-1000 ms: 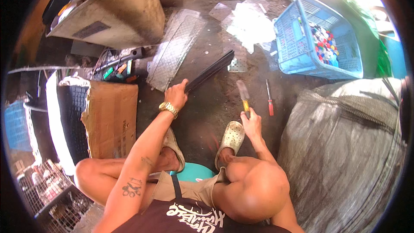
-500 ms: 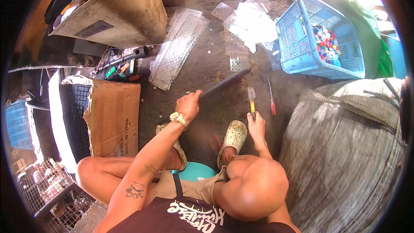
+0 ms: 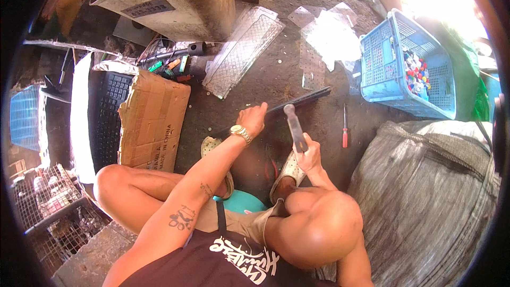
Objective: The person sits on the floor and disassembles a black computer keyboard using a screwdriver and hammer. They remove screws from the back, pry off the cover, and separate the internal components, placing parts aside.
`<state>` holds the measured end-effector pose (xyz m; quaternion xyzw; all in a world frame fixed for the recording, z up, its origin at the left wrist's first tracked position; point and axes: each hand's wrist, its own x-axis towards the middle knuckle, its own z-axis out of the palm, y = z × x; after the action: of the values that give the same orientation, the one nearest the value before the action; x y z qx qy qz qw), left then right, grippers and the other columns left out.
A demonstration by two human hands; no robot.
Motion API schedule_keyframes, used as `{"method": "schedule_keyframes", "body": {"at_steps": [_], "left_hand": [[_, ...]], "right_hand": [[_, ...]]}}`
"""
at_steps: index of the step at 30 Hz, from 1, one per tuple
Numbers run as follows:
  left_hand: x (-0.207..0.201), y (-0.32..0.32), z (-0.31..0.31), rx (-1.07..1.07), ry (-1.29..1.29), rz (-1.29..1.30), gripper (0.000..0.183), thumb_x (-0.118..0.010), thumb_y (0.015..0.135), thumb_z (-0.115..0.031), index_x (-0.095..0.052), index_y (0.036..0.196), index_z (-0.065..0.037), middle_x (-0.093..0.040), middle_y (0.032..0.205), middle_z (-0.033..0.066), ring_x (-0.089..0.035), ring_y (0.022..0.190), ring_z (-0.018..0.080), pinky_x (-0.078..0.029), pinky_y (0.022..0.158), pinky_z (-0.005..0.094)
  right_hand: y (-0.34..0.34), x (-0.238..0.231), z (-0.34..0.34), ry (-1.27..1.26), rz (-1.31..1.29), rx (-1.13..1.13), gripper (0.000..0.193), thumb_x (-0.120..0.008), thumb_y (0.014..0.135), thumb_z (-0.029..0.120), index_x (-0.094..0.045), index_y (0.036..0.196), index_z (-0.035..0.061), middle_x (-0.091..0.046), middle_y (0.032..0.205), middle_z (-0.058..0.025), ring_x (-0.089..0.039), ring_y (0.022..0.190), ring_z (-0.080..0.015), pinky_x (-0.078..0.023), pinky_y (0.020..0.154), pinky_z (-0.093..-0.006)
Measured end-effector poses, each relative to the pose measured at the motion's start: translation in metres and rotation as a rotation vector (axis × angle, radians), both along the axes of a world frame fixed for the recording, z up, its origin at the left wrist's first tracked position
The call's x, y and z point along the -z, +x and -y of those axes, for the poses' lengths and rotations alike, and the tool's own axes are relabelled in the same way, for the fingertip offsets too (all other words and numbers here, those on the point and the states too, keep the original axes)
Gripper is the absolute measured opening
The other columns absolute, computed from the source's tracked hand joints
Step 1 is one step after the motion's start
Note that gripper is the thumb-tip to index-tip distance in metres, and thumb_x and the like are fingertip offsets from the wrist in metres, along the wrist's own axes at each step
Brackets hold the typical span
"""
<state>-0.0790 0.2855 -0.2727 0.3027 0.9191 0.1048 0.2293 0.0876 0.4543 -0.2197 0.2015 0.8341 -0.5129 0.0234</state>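
In my left hand (image 3: 252, 119), which wears a gold watch, fingers are closed on a long, thin black bar (image 3: 303, 99). The bar slants up to the right, its far end near the floor; whether it is a keyboard seen edge-on I cannot tell. My right hand (image 3: 309, 155) grips what looks like a hammer (image 3: 294, 125), its grey metal head raised and its handle mostly hidden. The round end of the head appears close to the bar's near side; contact cannot be made out. A red-handled screwdriver (image 3: 345, 133) lies on the floor to the right.
At left, a cardboard box (image 3: 154, 122) holds black keyboards (image 3: 112, 111). Clear plastic sheets (image 3: 244, 53) lie ahead, below a large dirty bin (image 3: 186, 10). A blue crate (image 3: 377, 69) of colourful small pieces stands at right, beyond a big grey sack (image 3: 419, 186).
My right hand has lifted and tilted the hammer, bringing its head toward the bar. The view has shifted, and the bar's far end now shows more sharply.
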Motion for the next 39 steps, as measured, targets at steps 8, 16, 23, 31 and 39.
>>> {"method": "schedule_keyframes", "body": {"at_steps": [8, 16, 23, 31, 39], "left_hand": [[0.018, -0.021, 0.01, -0.122, 0.019, 0.07, 0.048, -0.078, 0.08, -0.028, -0.051, 0.116, -0.011, -0.071, 0.093, 0.0186, -0.068, 0.088, 0.0422, -0.052, 0.074, 0.0545], [-0.021, 0.034, 0.019, -0.202, 0.338, 0.006, 0.03, -0.078, 0.083, -0.023, -0.058, 0.099, -0.009, -0.069, 0.086, 0.0188, -0.068, 0.081, 0.0402, -0.051, 0.068, 0.0497], [-0.073, 0.066, 0.019, -0.368, 0.729, 0.223, 0.06, -0.082, 0.08, -0.029, -0.054, 0.128, -0.006, -0.066, 0.116, 0.0173, -0.065, 0.106, 0.0271, -0.05, 0.089, 0.0399], [-0.196, 0.006, -0.02, -0.182, 1.116, 0.558, 0.056, -0.047, 0.105, -0.044, -0.052, 0.136, 0.003, -0.063, 0.128, 0.0158, -0.058, 0.118, 0.0197, -0.044, 0.1, 0.0352], [-0.206, -0.002, -0.038, -0.257, 0.967, 0.389, 0.044, -0.047, 0.107, -0.035, -0.068, 0.116, 0.003, -0.074, 0.092, 0.0077, -0.062, 0.086, 0.0089, -0.052, 0.078, 0.0278]], "right_hand": [[0.069, 0.045, -0.012, 0.224, 0.374, 0.23, 0.038, -0.064, 0.091, 0.035, -0.061, 0.103, -0.0007, -0.066, 0.082, -0.031, -0.064, 0.083, -0.0503, -0.05, 0.073, -0.054], [0.017, 0.02, -0.061, 0.425, -0.07, 0.463, 0.072, -0.075, 0.086, 0.04, -0.047, 0.143, 0.0078, -0.05, 0.138, -0.0224, -0.044, 0.131, -0.0409, -0.037, 0.108, -0.0513], [-0.072, -0.109, -0.05, 0.605, -0.612, 0.082, 0.079, -0.089, 0.068, 0.031, -0.055, 0.134, 0.0058, -0.052, 0.138, -0.0154, -0.046, 0.132, -0.0376, -0.042, 0.107, -0.0486], [-0.067, -0.116, -0.011, 0.611, -0.778, 0.016, 0.076, -0.088, 0.065, 0.035, -0.057, 0.13, 0.0111, -0.052, 0.129, -0.0107, -0.048, 0.126, -0.0372, -0.039, 0.102, -0.0493], [-0.054, -0.125, -0.021, 0.535, -0.74, -0.029, 0.084, -0.095, 0.053, 0.02, -0.054, 0.126, 0.0097, -0.05, 0.126, -0.0113, -0.048, 0.127, -0.0368, -0.043, 0.105, -0.0507]]}}
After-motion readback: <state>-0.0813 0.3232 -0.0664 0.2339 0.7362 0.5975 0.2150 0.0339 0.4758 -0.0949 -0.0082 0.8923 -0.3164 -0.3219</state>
